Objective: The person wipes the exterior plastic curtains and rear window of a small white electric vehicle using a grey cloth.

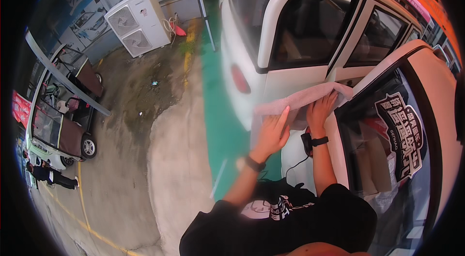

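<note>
A pink towel [301, 97] is stretched between my two hands, in front of the side of a white vehicle [290, 81]. My left hand [272, 134] is at its left part, with the index finger extended along the cloth. At the right part, the fingers of my right hand [321, 110] press into the towel near its folded end. Each wrist wears a black band. A small black device [307, 142] with a thin cable sits next to my right wrist; its kind is unclear. Close on my right is a vehicle window [363, 154] bearing a large printed sticker [399, 136].
An air-conditioner outdoor unit [140, 20] stands by the wall, near a slanted metal pole [205, 9]. A small open-sided vehicle [61, 121] is parked at left, with a person [54, 178] beyond. Green flooring [218, 110] borders bare concrete [181, 154].
</note>
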Available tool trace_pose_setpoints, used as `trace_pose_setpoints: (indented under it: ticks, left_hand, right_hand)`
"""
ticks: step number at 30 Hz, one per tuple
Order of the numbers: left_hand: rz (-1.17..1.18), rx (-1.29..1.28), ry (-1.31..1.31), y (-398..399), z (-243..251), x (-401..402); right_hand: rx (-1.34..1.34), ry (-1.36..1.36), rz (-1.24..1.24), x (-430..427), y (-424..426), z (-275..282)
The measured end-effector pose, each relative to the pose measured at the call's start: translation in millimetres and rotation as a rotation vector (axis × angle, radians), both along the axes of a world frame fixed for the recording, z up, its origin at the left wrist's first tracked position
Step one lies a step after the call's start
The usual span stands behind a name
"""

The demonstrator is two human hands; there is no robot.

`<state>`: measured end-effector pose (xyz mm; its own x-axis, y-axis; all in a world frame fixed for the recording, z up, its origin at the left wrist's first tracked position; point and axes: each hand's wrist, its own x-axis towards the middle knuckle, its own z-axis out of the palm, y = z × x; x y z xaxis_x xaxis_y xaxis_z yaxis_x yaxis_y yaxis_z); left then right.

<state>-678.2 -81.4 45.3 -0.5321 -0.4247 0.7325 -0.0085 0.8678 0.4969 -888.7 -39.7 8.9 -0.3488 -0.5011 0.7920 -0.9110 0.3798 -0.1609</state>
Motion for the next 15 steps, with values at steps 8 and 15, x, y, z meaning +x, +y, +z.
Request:
trace_pose_setpoints:
  ticks: [8, 15]
  left_hand:
    - [0.090, -0.006, -0.139, -141.4, -6.7, -33.3]
    - [-0.006, -0.015, -0.023, -215.8, 19.0, -65.8]
  right_hand:
    - [0.079, -0.147, 0.117, -31.2, -149.2, -4.6]
    - [-0.305, -0.101, 0.194, -56.4, -210.0, -10.2]
